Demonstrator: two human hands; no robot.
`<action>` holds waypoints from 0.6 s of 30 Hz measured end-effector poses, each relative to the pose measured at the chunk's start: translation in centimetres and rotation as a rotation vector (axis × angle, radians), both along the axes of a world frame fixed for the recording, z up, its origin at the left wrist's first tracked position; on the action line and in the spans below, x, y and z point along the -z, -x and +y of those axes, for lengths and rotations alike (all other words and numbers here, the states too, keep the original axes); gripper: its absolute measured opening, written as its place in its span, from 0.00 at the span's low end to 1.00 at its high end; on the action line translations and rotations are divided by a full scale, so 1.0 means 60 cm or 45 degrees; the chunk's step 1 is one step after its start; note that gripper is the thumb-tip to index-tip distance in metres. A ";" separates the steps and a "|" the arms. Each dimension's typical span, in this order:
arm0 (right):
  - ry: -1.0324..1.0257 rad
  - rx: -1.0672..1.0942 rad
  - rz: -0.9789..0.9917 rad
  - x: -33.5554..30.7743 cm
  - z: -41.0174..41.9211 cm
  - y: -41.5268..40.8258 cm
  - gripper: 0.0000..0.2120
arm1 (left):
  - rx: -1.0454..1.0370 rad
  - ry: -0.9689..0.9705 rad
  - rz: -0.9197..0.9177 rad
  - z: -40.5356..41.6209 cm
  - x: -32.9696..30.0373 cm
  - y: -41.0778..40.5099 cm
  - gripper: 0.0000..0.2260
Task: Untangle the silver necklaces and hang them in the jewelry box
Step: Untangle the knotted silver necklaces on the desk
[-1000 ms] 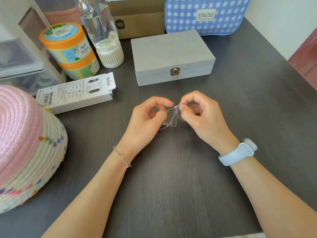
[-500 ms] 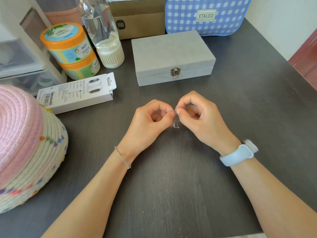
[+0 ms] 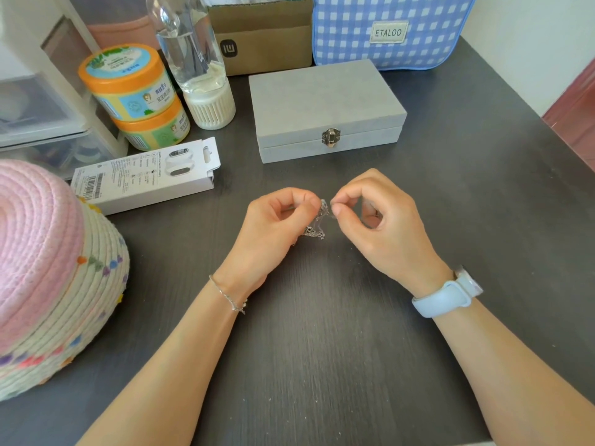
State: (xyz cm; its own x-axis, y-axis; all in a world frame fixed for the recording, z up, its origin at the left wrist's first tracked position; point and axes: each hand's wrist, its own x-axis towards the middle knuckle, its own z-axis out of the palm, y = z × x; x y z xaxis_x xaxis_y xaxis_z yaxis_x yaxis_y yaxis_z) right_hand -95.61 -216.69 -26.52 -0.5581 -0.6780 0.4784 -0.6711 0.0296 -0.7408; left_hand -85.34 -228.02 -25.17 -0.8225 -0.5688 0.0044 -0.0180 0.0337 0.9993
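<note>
The left hand (image 3: 273, 226) has its fingers curled, thumb and forefinger pinching the upper part of the tangled silver necklaces (image 3: 317, 222). The right hand (image 3: 380, 220) is likewise curled, its thumb and forefinger pinching the same tangle from the other side. The two pinches sit just beside each other. The rest of the chains hangs in a small clump below and between the hands, close above the dark table (image 3: 322, 349); contact with the surface cannot be determined. Individual strands cannot be told apart.

The left wrist carries a thin bracelet (image 3: 230, 294); the right wrist carries a pale blue watch (image 3: 447, 296).

Beyond the hands stands the grey jewelry box (image 3: 325, 104), lid down, metal clasp (image 3: 331, 137) facing the person. To its left lies a white carton (image 3: 148, 175), flat on the table. Behind that are two stacked orange-lidded jars (image 3: 135, 94) and a clear bottle (image 3: 199, 66). At the far edge are a cardboard box (image 3: 264, 43) and a blue checked bag (image 3: 389, 30). A pink woven hat (image 3: 48, 268) occupies the near left.
</note>
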 end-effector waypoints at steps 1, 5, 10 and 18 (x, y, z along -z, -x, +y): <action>-0.025 0.003 0.015 0.001 -0.001 -0.002 0.03 | 0.012 0.020 0.001 0.002 -0.001 0.000 0.10; -0.076 0.033 0.062 0.004 -0.003 -0.004 0.07 | 0.011 0.057 0.002 0.003 0.000 0.001 0.09; -0.071 0.060 0.175 0.000 0.000 -0.003 0.03 | 0.001 0.203 -0.056 0.005 0.006 0.001 0.10; -0.005 0.169 0.204 0.001 0.004 0.008 0.03 | 0.044 0.204 -0.117 0.003 0.000 -0.003 0.12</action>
State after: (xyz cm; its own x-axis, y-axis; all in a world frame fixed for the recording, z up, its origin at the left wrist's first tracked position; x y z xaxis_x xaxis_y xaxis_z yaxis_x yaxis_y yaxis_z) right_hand -96.11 -216.42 -26.60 -0.5597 -0.6054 0.5659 -0.7702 0.1280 -0.6248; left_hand -85.14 -227.85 -25.16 -0.8424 -0.5385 0.0168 -0.1050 0.1946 0.9752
